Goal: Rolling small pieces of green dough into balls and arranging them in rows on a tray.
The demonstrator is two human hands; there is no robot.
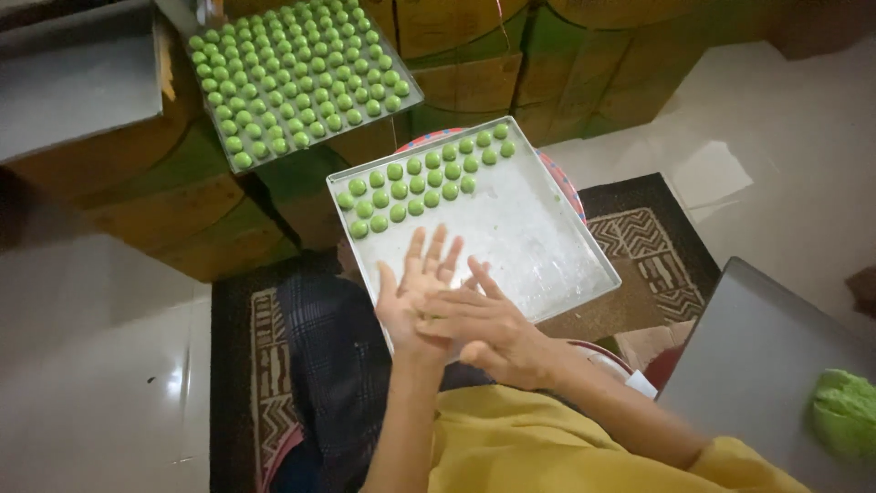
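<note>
My left hand (pixel 412 290) is palm up with its fingers spread, over the near edge of a square metal tray (pixel 547 246). My right hand (pixel 488 330) lies flat across the left palm, fingers pointing left. The space between the palms is hidden. Three short rows of small green dough balls (pixel 415 187) sit at the tray's far left corner; the rest of the tray is bare and floury. The tray rests on a round stand with a red and blue rim (pixel 564 183).
A second tray (pixel 301 78) packed with several rows of green balls rests on cardboard boxes (pixel 474 82) at the back. A lump of green dough (pixel 844 413) lies on a grey surface (pixel 757 356) at right. A patterned rug (pixel 652 246) covers the pale floor.
</note>
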